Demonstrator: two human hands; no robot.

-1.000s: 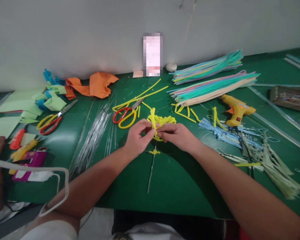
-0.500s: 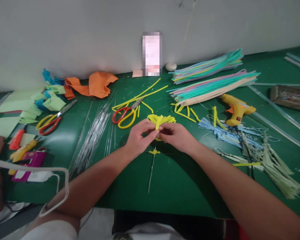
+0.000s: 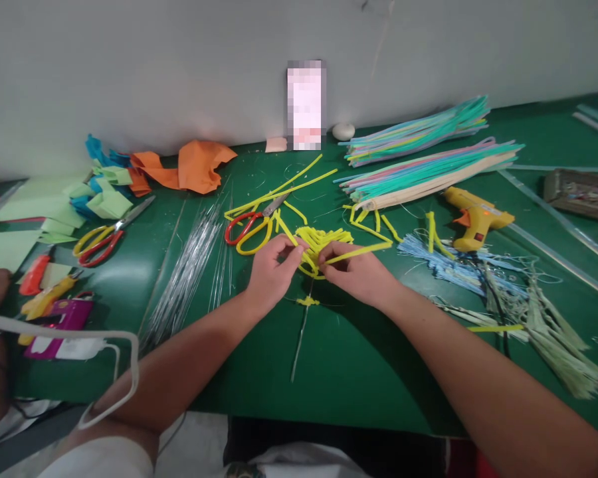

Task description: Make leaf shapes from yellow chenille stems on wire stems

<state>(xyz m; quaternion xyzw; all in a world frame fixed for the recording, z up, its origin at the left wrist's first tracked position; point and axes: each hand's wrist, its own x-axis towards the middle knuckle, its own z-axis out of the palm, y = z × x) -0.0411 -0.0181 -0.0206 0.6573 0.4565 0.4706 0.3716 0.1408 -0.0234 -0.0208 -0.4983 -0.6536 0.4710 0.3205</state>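
Nearest, a thin silvery wire stem [image 3: 299, 338] points toward me over the glossy green tabletop [image 3: 359, 378], with a small knotted yellow collar [image 3: 307, 301] partway along it. Just above, my left hand [image 3: 274, 272] has thumb and forefinger pinched together on a slim straight yellow fuzzy strand [image 3: 288, 229], other fingers curled. My right hand [image 3: 359, 272], equally curled, pinches a long bent yellow fuzzy strand [image 3: 361, 251] that runs out over my knuckles; I cannot tell whether both are one piece. I hold them close together, probably to keep control right at the looped yellow fuzzy bunch [image 3: 323, 236], which sits between and just beyond my fingers. Past my left hand lie red-and-yellow-handled metal scissors [image 3: 270, 226], likely put there for easy reach, and a sheaf of straight silvery wires [image 3: 194, 272], all pointing roughly one way, perhaps so singles slide out. On my right, a yellow plastic glue gun [image 3: 478, 219] rests on its side beside blue stringy tassels [image 3: 441, 259]. Farther right, a brown rectangular tray [image 3: 555, 201] contains small mixed bits, too tiny to identify. Farthest back, two multicoloured bundles of fuzzy stems [image 3: 413, 136] lie near the grey wall [image 3: 179, 73], apparently stacked lengthwise to stay tidy.
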